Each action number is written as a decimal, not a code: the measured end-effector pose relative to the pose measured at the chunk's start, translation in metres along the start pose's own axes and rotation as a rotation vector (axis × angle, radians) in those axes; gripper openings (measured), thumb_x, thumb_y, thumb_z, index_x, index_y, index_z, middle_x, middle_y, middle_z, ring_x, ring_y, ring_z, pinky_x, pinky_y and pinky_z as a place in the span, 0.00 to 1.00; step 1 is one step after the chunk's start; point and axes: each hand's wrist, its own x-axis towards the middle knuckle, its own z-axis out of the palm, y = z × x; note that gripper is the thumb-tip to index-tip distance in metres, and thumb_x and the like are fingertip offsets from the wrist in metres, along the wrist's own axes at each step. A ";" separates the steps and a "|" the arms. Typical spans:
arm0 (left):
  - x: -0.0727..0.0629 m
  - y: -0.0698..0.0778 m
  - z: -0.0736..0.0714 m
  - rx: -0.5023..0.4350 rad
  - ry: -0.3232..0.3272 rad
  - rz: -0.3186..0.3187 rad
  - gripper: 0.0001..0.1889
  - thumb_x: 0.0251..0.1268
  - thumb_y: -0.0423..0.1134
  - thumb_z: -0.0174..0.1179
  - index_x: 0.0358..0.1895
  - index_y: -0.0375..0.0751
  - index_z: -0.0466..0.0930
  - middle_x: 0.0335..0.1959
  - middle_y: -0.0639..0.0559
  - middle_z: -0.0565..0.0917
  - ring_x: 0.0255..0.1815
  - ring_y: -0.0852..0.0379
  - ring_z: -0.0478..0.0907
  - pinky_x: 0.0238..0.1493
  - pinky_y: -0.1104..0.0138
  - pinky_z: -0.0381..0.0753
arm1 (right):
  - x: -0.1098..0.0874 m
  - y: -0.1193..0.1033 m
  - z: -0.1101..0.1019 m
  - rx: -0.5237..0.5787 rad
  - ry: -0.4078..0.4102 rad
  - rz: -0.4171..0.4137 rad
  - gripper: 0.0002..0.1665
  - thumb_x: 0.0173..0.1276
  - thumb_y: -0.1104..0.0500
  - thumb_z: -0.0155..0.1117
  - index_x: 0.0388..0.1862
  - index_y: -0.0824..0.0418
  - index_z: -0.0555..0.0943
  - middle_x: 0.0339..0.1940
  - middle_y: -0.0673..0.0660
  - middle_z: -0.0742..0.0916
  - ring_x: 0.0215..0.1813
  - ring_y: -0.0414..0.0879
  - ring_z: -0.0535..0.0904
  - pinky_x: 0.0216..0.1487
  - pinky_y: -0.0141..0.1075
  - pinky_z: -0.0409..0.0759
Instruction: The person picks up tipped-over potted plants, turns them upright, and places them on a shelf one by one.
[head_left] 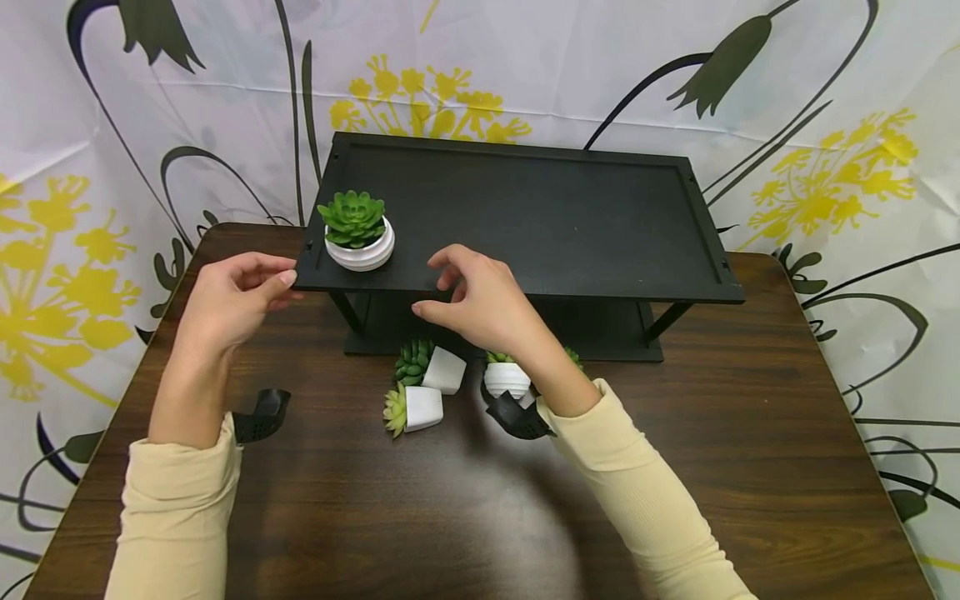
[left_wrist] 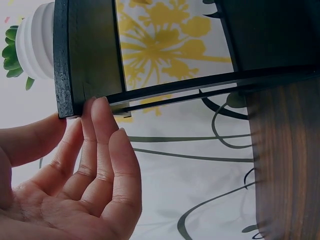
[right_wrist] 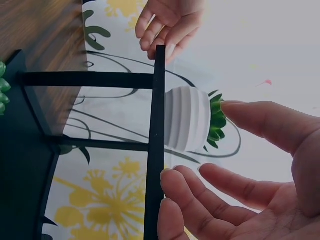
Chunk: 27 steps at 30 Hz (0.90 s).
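A black two-tier shelf stands at the back of the table. On the left end of its top board sits a green succulent in a white ribbed pot, upright. My left hand pinches the front left corner of the top board between thumb and fingers. To the right of the pot, over the board's front edge, my right hand is held with thumb and fingers apart and nothing between them. In the right wrist view its fingertips are right at the board's edge, and the ribbed pot is beyond.
In front of the shelf, two succulents in white pots lie on their sides on the brown wooden table. Another white ribbed pot is partly hidden under my right forearm. A flower-printed cloth hangs behind.
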 end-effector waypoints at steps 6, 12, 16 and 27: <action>0.000 0.000 0.000 0.008 0.002 0.001 0.15 0.66 0.33 0.52 0.51 0.25 0.73 0.23 0.67 0.76 0.24 0.75 0.75 0.30 0.81 0.76 | -0.011 0.009 -0.002 0.014 0.020 -0.002 0.25 0.56 0.56 0.68 0.52 0.61 0.75 0.38 0.53 0.78 0.33 0.43 0.75 0.33 0.32 0.73; 0.000 0.001 0.000 0.003 0.002 -0.004 0.15 0.66 0.32 0.52 0.51 0.25 0.73 0.23 0.67 0.76 0.24 0.75 0.75 0.31 0.81 0.76 | -0.021 0.019 -0.001 0.022 0.034 0.011 0.24 0.56 0.55 0.68 0.51 0.60 0.75 0.38 0.52 0.79 0.35 0.43 0.75 0.35 0.33 0.74; 0.000 0.001 0.000 0.001 0.002 -0.004 0.14 0.66 0.32 0.51 0.51 0.24 0.73 0.23 0.68 0.75 0.24 0.75 0.75 0.31 0.81 0.76 | -0.026 0.028 0.000 0.029 0.038 0.021 0.23 0.56 0.55 0.68 0.50 0.60 0.76 0.38 0.52 0.79 0.36 0.43 0.75 0.34 0.33 0.75; 0.001 0.000 0.001 0.011 -0.009 -0.021 0.15 0.67 0.32 0.51 0.52 0.25 0.73 0.26 0.64 0.76 0.25 0.73 0.77 0.31 0.82 0.76 | -0.042 0.055 0.004 0.065 0.066 0.094 0.22 0.56 0.54 0.68 0.48 0.59 0.77 0.38 0.53 0.80 0.38 0.44 0.75 0.35 0.36 0.75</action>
